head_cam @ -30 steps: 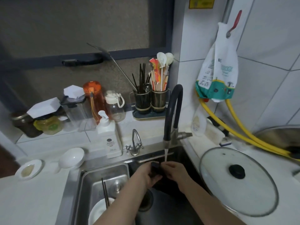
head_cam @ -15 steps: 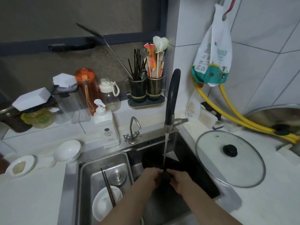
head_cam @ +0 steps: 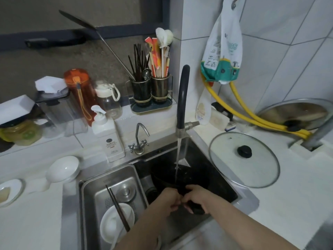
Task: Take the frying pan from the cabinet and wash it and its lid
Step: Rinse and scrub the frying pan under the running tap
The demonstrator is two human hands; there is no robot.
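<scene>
A black frying pan (head_cam: 182,175) lies in the right basin of the steel sink (head_cam: 246,199), its handle (head_cam: 197,209) pointing toward me. Water runs from the black faucet (head_cam: 182,98) onto the pan near where the handle joins. My left hand (head_cam: 168,201) and my right hand (head_cam: 197,196) meet at that joint; the right one is wrapped over the handle, the left one closed against it with fingers curled. The pan's glass lid (head_cam: 255,170) with a black knob lies flat on the white counter right of the sink, untouched.
A steel drain basket (head_cam: 93,195) in the left basin holds a white bowl (head_cam: 115,224) and chopsticks (head_cam: 118,208). A soap bottle (head_cam: 108,139), a small tap (head_cam: 139,139) and jars stand behind. Yellow hoses (head_cam: 252,116) and a steel lid (head_cam: 297,112) sit at the right.
My view has tilted down and shows more of the sink. Both hands have come back from under the stream toward me, along the pan's handle. Water keeps running.
</scene>
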